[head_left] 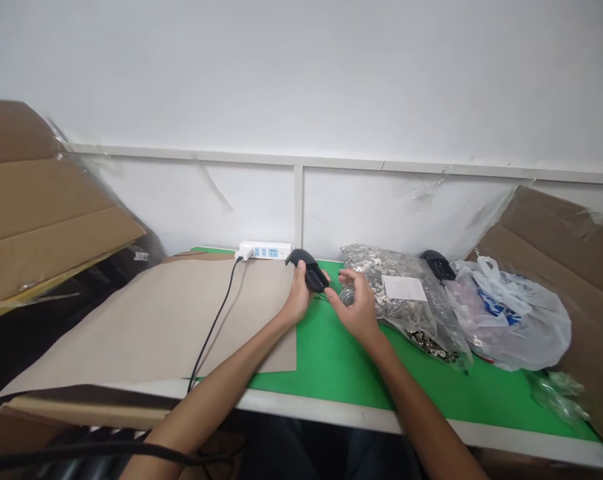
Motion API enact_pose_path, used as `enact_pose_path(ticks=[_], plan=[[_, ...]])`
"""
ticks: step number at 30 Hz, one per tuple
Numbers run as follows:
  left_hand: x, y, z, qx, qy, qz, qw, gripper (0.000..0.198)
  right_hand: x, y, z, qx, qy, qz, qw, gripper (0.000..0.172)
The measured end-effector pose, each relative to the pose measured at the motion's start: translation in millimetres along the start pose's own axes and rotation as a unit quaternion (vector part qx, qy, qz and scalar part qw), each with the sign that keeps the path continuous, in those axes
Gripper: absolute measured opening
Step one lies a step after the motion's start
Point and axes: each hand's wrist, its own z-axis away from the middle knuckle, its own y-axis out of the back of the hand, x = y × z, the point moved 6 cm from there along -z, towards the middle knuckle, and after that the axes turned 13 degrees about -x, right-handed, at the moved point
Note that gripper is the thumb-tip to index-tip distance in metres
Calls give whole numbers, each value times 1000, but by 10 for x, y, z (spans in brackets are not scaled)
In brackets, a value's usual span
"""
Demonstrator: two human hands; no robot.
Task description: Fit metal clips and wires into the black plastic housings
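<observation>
The handheld device (311, 272) is black, the bench mat (326, 360) green, the kraft paper (156, 327) tan.

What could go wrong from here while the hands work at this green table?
The black plastic device in the left hand could slip and drop. The right hand is near the clear plastic bag of small metal parts, which might get knocked. The thin black cable from the white power strip could snag and pull out.
</observation>
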Motion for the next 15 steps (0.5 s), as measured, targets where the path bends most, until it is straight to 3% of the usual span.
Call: enact_pose_path(ticks=[3, 9, 13, 15], plan=[[47, -212, 55, -62, 44, 100, 992, 64, 176, 52, -40, 28, -44, -104, 993, 49], [74, -760, 356, -66, 105, 288, 949, 63, 402, -39, -127, 16, -120, -351, 929, 57], [103, -1083, 508, -84, 136, 317, 935, 69, 317, -78, -124, -49, -177, -467, 865, 64], [91, -1168, 550, -90, 151, 310, 935, 72, 242, -85, -97, -91, -203, -478, 850, 69]])
